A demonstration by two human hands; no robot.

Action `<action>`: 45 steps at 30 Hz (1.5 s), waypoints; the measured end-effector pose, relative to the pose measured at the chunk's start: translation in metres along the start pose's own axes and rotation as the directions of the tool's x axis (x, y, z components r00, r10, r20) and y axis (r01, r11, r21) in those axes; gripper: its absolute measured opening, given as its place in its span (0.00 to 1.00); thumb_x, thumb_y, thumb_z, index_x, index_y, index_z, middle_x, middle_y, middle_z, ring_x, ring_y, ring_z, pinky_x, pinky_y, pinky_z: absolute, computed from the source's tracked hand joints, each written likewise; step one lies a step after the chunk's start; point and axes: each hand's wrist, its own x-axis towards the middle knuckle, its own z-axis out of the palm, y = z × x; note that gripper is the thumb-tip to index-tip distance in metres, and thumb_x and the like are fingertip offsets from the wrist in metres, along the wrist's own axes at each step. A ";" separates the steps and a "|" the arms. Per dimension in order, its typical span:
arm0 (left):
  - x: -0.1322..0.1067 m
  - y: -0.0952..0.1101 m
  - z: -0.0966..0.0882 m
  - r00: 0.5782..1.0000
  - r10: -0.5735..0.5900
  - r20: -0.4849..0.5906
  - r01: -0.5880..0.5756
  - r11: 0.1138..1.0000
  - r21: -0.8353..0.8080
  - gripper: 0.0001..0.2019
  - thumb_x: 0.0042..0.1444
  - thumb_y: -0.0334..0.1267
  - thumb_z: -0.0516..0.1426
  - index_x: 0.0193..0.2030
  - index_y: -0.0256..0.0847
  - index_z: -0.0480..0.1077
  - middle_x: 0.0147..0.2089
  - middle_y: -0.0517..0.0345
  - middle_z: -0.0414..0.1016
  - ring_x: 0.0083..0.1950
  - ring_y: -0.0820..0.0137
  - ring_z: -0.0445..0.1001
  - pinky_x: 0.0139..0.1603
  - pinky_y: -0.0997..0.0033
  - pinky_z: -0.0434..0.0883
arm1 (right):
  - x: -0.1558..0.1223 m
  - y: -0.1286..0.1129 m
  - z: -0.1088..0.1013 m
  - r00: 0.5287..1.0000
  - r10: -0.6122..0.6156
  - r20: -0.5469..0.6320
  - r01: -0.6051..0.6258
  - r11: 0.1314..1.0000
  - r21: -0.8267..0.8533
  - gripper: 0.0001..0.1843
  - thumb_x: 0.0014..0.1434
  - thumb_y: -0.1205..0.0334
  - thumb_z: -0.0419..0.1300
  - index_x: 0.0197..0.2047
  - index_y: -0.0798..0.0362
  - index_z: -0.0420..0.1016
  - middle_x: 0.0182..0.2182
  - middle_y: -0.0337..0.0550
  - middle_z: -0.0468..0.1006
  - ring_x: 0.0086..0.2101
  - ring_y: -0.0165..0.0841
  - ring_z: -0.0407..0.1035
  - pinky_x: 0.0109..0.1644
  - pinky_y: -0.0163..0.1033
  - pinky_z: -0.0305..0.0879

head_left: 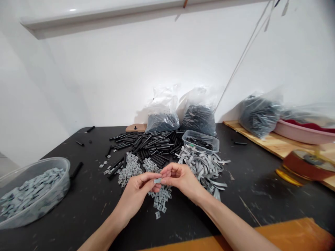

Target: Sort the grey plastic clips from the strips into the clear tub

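A small grey plastic piece (157,181) is pinched between the fingertips of my left hand (140,188) and my right hand (181,177), which meet above the dark table. Both hands are closed on it, and the fingers cover part of it. Beneath and behind them lie loose grey plastic pieces (161,202), several with a slot. Further back is a heap of black tubes (151,143). Right of my right hand spreads a pile of grey strips (206,167).
A clear tub (66,170) of grey pieces stands at left. Behind the heap are a clear box (216,144) of small black parts and bags (162,120) (199,120) of black parts. At right, a wooden board (251,139), a pink basin (300,132) and a tape roll (300,164).
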 end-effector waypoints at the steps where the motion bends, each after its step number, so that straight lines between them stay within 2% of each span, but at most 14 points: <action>1: -0.001 0.001 0.000 1.000 -0.008 0.011 0.008 1.000 -0.008 0.13 0.58 0.42 0.58 0.45 0.39 0.77 0.40 0.51 0.81 0.40 0.64 0.78 0.47 0.66 0.73 | 0.000 0.001 0.000 1.000 -0.001 0.000 0.001 1.000 -0.001 0.16 0.45 0.61 0.72 0.35 0.58 0.76 0.29 0.41 0.77 0.30 0.27 0.70 0.37 0.33 0.65; 5: -0.001 0.002 -0.001 0.999 -0.030 -0.010 0.031 0.999 0.024 0.14 0.54 0.44 0.62 0.44 0.38 0.77 0.37 0.52 0.81 0.38 0.66 0.78 0.44 0.68 0.73 | 0.001 0.005 -0.001 1.000 -0.026 0.016 0.026 0.999 -0.038 0.14 0.47 0.61 0.71 0.35 0.59 0.75 0.28 0.40 0.75 0.29 0.26 0.68 0.35 0.32 0.63; 8: 0.002 -0.001 -0.002 0.998 -0.064 -0.021 0.063 0.997 -0.036 0.13 0.52 0.43 0.64 0.42 0.37 0.77 0.35 0.53 0.81 0.35 0.68 0.77 0.40 0.71 0.73 | -0.001 0.003 -0.003 0.998 -0.045 0.041 0.049 0.994 -0.101 0.13 0.50 0.61 0.69 0.37 0.58 0.76 0.28 0.38 0.73 0.28 0.25 0.65 0.34 0.31 0.60; 13: 0.001 0.002 -0.004 0.991 -0.129 0.027 0.132 0.969 -0.207 0.12 0.52 0.40 0.65 0.41 0.36 0.76 0.34 0.53 0.79 0.37 0.70 0.76 0.42 0.71 0.72 | -0.007 -0.011 -0.010 0.974 -0.086 0.208 0.117 0.983 -0.139 0.12 0.52 0.65 0.67 0.42 0.55 0.80 0.34 0.41 0.73 0.31 0.25 0.65 0.36 0.32 0.61; 19: -0.002 0.003 -0.004 0.987 -0.136 0.090 0.153 0.961 -0.229 0.13 0.51 0.40 0.65 0.42 0.36 0.76 0.35 0.52 0.79 0.36 0.71 0.75 0.41 0.72 0.71 | -0.005 -0.012 -0.014 0.956 -0.148 0.255 0.199 0.962 -0.187 0.07 0.56 0.64 0.65 0.38 0.54 0.83 0.32 0.42 0.74 0.30 0.26 0.66 0.35 0.32 0.62; 26: -0.001 -0.005 -0.004 0.987 -0.107 0.122 0.131 0.971 -0.202 0.12 0.51 0.40 0.65 0.40 0.37 0.75 0.33 0.55 0.78 0.34 0.72 0.74 0.38 0.74 0.70 | -0.006 -0.013 -0.017 0.927 -0.011 0.374 0.077 0.984 -0.160 0.11 0.59 0.58 0.63 0.39 0.58 0.80 0.34 0.44 0.74 0.28 0.26 0.69 0.35 0.34 0.67; 29: 0.000 -0.007 -0.004 0.988 -0.098 0.121 0.120 0.974 -0.194 0.11 0.52 0.40 0.65 0.40 0.37 0.74 0.32 0.56 0.77 0.34 0.73 0.74 0.38 0.75 0.70 | -0.006 -0.012 -0.016 0.939 0.029 0.342 0.014 0.992 -0.124 0.13 0.55 0.57 0.66 0.37 0.59 0.80 0.33 0.44 0.75 0.27 0.26 0.70 0.34 0.34 0.69; 34: 0.000 -0.005 -0.003 0.989 -0.096 0.116 0.117 0.975 -0.189 0.10 0.53 0.39 0.64 0.38 0.37 0.73 0.30 0.58 0.76 0.34 0.73 0.74 0.37 0.76 0.69 | -0.005 -0.008 -0.013 0.967 0.103 0.232 -0.091 0.994 -0.062 0.15 0.50 0.57 0.69 0.35 0.60 0.77 0.25 0.43 0.77 0.24 0.28 0.72 0.31 0.33 0.70; 45: -0.003 -0.004 0.001 0.984 -0.078 0.159 0.112 0.969 -0.221 0.08 0.54 0.39 0.63 0.37 0.39 0.71 0.32 0.58 0.76 0.35 0.73 0.74 0.37 0.76 0.68 | -0.002 -0.004 -0.010 0.959 0.151 0.239 -0.168 0.984 0.056 0.15 0.48 0.59 0.70 0.32 0.60 0.72 0.22 0.40 0.77 0.23 0.28 0.72 0.29 0.31 0.70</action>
